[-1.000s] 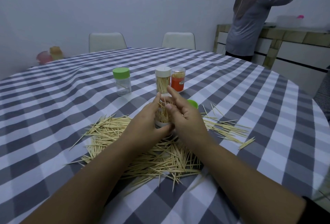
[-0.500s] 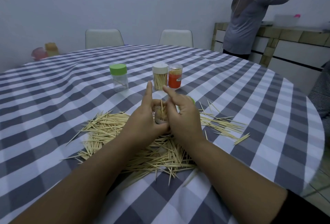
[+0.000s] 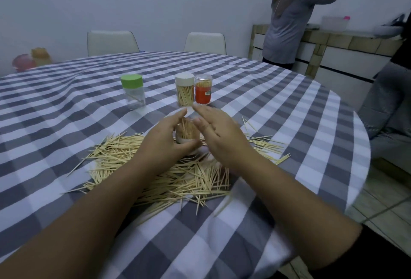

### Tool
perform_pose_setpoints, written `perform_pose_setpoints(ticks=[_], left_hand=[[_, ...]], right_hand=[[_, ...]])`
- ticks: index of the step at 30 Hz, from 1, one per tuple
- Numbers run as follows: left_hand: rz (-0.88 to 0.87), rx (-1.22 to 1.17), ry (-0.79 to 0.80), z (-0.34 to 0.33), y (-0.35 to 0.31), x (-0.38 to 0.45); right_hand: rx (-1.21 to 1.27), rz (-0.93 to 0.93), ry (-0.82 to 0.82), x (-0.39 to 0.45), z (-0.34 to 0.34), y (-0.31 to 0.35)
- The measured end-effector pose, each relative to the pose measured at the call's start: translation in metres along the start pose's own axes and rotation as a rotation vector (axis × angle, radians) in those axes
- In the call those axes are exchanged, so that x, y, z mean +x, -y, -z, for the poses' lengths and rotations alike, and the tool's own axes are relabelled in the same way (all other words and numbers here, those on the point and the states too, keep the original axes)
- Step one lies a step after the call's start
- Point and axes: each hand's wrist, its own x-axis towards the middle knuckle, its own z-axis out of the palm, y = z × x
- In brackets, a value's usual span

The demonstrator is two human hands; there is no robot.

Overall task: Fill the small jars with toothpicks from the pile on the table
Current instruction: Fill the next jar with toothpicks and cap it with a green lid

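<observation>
A small clear jar (image 3: 187,133) packed with toothpicks stands over the toothpick pile (image 3: 173,178) on the checked tablecloth. My left hand (image 3: 164,143) grips this jar from the left, thumb across its lower front. Just right of the jar my right hand (image 3: 219,133) hovers with straight, spread fingers and holds nothing. Farther back stand a nearly empty jar with a green lid (image 3: 133,91), a full jar with a white lid (image 3: 184,92) and a jar with an orange label (image 3: 203,91).
The round table (image 3: 311,123) drops off at the right. Two white chairs (image 3: 111,43) stand behind it. A person (image 3: 298,16) stands at a counter (image 3: 355,40) at the back right. Another person's leg (image 3: 387,91) is at the right edge.
My right hand has come off the jar's top and opened to the right. My left hand keeps its hold on the jar. The camera shifted a little.
</observation>
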Motion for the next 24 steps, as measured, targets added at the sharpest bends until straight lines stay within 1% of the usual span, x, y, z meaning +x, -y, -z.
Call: perform_pose_setpoints(ticks=[1, 2, 4, 9, 11, 13, 16, 20, 24], left_hand=[[0.005, 0.020, 0.001, 0.000, -0.001, 0.000], [0.013, 0.034, 0.003, 0.001, -0.002, -0.001], [0.025, 0.038, 0.005, 0.001, -0.004, -0.001], [0.035, 0.036, -0.003, 0.002, -0.003, -0.002], [0.038, 0.032, -0.006, 0.002, -0.003, -0.003], [0.038, 0.038, -0.012, 0.001, -0.003, -0.003], [0.040, 0.043, -0.019, 0.000, -0.005, -0.004], [0.033, 0.040, -0.022, 0.000, -0.004, -0.004], [0.032, 0.031, -0.028, 0.001, -0.004, -0.005]], right_hand=[[0.033, -0.071, 0.032, -0.001, 0.010, -0.003], [0.014, -0.155, 0.085, -0.003, 0.022, -0.007], [-0.119, -0.282, 0.195, -0.009, 0.047, -0.018], [-0.492, -0.430, 0.481, -0.027, 0.096, -0.042], [-0.608, -0.454, 0.561, -0.033, 0.105, -0.049], [-0.711, -0.455, 0.593, -0.037, 0.107, -0.055], [-0.777, -0.460, 0.569, -0.038, 0.106, -0.060], [-0.697, -0.481, 0.570, -0.037, 0.104, -0.056], [-0.583, -0.439, 0.545, -0.037, 0.095, -0.051]])
